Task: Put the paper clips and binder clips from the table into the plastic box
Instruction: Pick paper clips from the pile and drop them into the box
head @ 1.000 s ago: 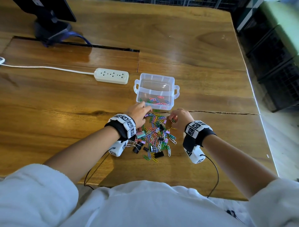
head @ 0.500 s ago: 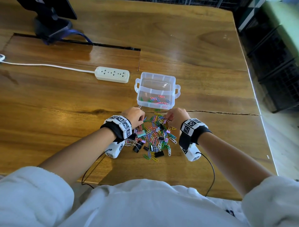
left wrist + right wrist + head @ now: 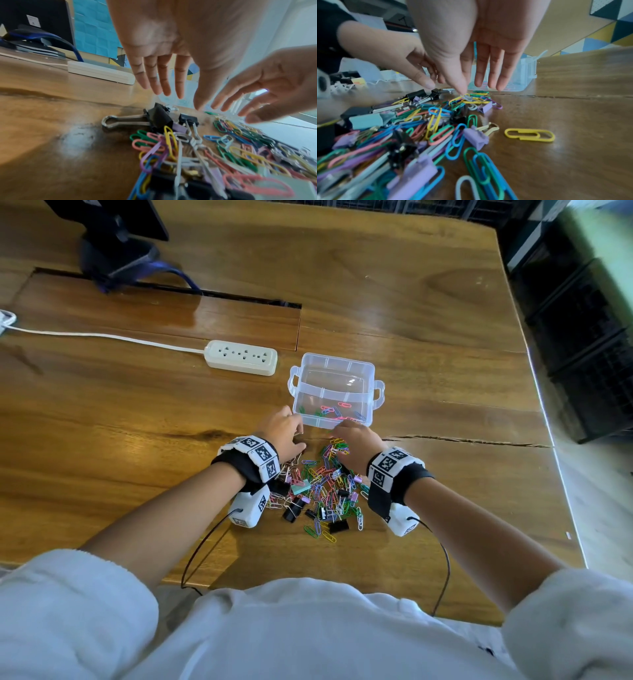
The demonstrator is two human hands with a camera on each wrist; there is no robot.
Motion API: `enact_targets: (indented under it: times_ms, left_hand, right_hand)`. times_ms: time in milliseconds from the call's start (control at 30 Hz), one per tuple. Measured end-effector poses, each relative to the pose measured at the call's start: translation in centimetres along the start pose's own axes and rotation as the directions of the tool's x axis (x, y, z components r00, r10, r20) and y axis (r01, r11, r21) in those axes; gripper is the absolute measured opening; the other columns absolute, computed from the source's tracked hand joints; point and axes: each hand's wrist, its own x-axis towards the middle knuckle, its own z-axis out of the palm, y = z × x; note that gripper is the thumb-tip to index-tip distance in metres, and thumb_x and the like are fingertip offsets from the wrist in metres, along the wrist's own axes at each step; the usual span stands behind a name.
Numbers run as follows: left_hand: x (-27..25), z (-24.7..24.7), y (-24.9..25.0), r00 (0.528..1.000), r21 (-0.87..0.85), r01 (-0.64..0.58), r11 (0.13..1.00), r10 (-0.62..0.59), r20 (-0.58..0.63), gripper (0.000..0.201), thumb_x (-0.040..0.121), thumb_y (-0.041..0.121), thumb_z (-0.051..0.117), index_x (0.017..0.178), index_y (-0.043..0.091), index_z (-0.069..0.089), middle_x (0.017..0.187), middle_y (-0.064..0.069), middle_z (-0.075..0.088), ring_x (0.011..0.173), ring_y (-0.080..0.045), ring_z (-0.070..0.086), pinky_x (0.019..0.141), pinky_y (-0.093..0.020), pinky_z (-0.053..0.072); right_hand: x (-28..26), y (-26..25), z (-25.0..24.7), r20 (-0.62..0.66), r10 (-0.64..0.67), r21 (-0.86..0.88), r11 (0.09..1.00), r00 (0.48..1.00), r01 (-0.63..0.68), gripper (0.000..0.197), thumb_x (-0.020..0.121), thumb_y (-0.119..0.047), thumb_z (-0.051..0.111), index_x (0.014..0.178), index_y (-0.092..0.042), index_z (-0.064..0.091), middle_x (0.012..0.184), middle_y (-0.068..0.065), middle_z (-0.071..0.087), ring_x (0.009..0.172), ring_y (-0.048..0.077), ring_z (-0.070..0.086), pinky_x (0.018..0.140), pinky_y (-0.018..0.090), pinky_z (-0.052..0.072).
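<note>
Power strip (image 3: 241,357) sits off to the left, out of it. Left hand (image 3: 283,430) hovers with straight, empty fingers over the clips (image 3: 320,491) heaped on the tabletop (image 3: 102,422); right hand (image 3: 356,445) likewise, fingertips at the heap's far edge. Looks like another scoop's next, then into the box (image 3: 337,392) just beyond, which holds only a few.

A glossy wooden surface (image 3: 394,313), split by a long crack near its right edge, carries a heap of coloured paper clips (image 3: 325,484) mixed with black and pastel binder clips (image 3: 337,525). Just beyond the heap stands a clear plastic box (image 3: 335,371); a white power strip (image 3: 241,357) and a dark monitor base (image 3: 113,258) lie farther back.
</note>
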Motion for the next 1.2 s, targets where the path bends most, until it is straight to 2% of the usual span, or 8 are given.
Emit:
enact_targets:
  times_ms: [100, 200, 433, 667, 767, 867, 1067, 1200]
  left_hand:
    - [0.5, 0.0, -0.3, 0.998, 0.029, 0.05, 0.998, -0.051, 0.029, 0.041, 0.085, 0.032, 0.063, 0.116, 0.007, 0.057, 0.12, -0.012, 0.051, 0.112, -0.027, 0.048, 0.091, -0.035, 0.044]
    - [0.6, 0.7, -0.1, 0.995, 0.027, 0.069, 0.997, -0.071, 0.072, 0.044, 0.085, 0.032, 0.064, 0.117, 0.003, 0.057, 0.124, -0.01, 0.046, 0.112, -0.025, 0.049, 0.088, -0.034, 0.044]
    - [0.1, 2.2, 0.2, 0.997, 0.047, -0.016, 0.999, 0.013, 0.072, 0.055, 0.082, 0.032, 0.068, 0.13, 0.012, 0.052, 0.132, -0.005, 0.043, 0.12, -0.024, 0.045, 0.099, -0.039, 0.046]
    - [-0.9, 2.2, 1.4, 0.98, 0.196, -0.192, 0.962, 0.178, 0.088, 0.034, 0.087, 0.03, 0.062, 0.119, 0.022, 0.058, 0.12, -0.001, 0.051, 0.119, -0.021, 0.043, 0.096, -0.035, 0.038]
    - [-1.1, 2.2, 1.8, 0.968, 0.227, -0.242, 0.943, 0.221, 0.115, 0.033, 0.088, 0.03, 0.059, 0.12, 0.023, 0.057, 0.122, -0.001, 0.054, 0.119, -0.021, 0.044, 0.097, -0.035, 0.037]
    - [-1.3, 2.3, 2.2, 0.962, 0.208, -0.262, 0.942, 0.239, 0.129, 0.032, 0.09, 0.03, 0.056, 0.121, 0.023, 0.057, 0.121, -0.001, 0.057, 0.119, -0.022, 0.045, 0.099, -0.036, 0.036]
    - [-1.4, 3.0, 3.2, 0.944, 0.175, -0.313, 0.934, 0.285, 0.168, 0.058, 0.084, 0.047, 0.06, 0.132, 0.015, 0.047, 0.123, -0.004, 0.053, 0.117, -0.023, 0.045, 0.101, -0.035, 0.039]
    - [-1.4, 3.5, 3.4, 0.917, 0.078, -0.359, 0.93, 0.335, 0.219, 0.073, 0.082, 0.031, 0.069, 0.143, 0.017, 0.031, 0.134, -0.006, 0.041, 0.123, -0.022, 0.041, 0.107, -0.033, 0.038]
  right_hand:
    - [-0.5, -0.1, 0.4, 0.087, -0.061, -0.074, 0.995, 0.994, 0.067, 0.056, 0.086, -0.024, 0.059, 0.138, -0.02, 0.038, 0.146, 0.003, 0.034, 0.133, 0.023, 0.034, 0.108, 0.034, 0.033]
    - [-1.0, -0.1, 0.7, 0.14, -0.075, -0.138, 0.986, 0.987, 0.095, 0.057, 0.088, -0.03, 0.055, 0.14, -0.025, 0.034, 0.151, 0.002, 0.025, 0.138, 0.024, 0.026, 0.109, 0.039, 0.032]
    - [-1.2, 0.3, 1.1, 0.1, -0.132, -0.122, 0.982, 0.986, 0.144, 0.042, 0.086, -0.013, 0.059, 0.126, -0.019, 0.052, 0.136, 0.004, 0.042, 0.129, 0.023, 0.037, 0.108, 0.034, 0.033]
    - [-1.2, 0.1, 0.7, 0.131, -0.081, -0.111, 0.989, 0.988, 0.096, 0.029, 0.084, -0.013, 0.06, 0.112, -0.019, 0.06, 0.116, 0.004, 0.052, 0.107, 0.024, 0.053, 0.087, 0.031, 0.044]
    - [-1.2, 0.2, 0.4, 0.118, -0.049, -0.077, 0.995, 0.992, 0.058, 0.024, 0.082, -0.015, 0.061, 0.106, -0.018, 0.062, 0.111, 0.003, 0.059, 0.102, 0.021, 0.056, 0.088, 0.032, 0.048]
    - [-1.2, 0.6, 0.2, 0.099, 0.012, -0.007, 1.0, 0.995, -0.011, 0.02, 0.08, -0.015, 0.063, 0.1, -0.019, 0.066, 0.101, 0.002, 0.066, 0.088, 0.018, 0.059, 0.083, 0.032, 0.053]
    - [-1.2, 2.1, -0.6, 0.054, 0.122, 0.233, 0.964, 0.991, -0.132, 0.011, 0.075, -0.014, 0.071, 0.085, -0.016, 0.07, 0.082, -0.002, 0.068, 0.077, 0.015, 0.064, 0.074, 0.026, 0.053]
    - [-0.3, 3.1, -2.6, 0.014, 0.152, 0.31, 0.939, 0.988, -0.149, 0.01, 0.076, -0.012, 0.071, 0.082, -0.019, 0.067, 0.081, -0.004, 0.068, 0.071, 0.015, 0.068, 0.059, 0.014, 0.049]
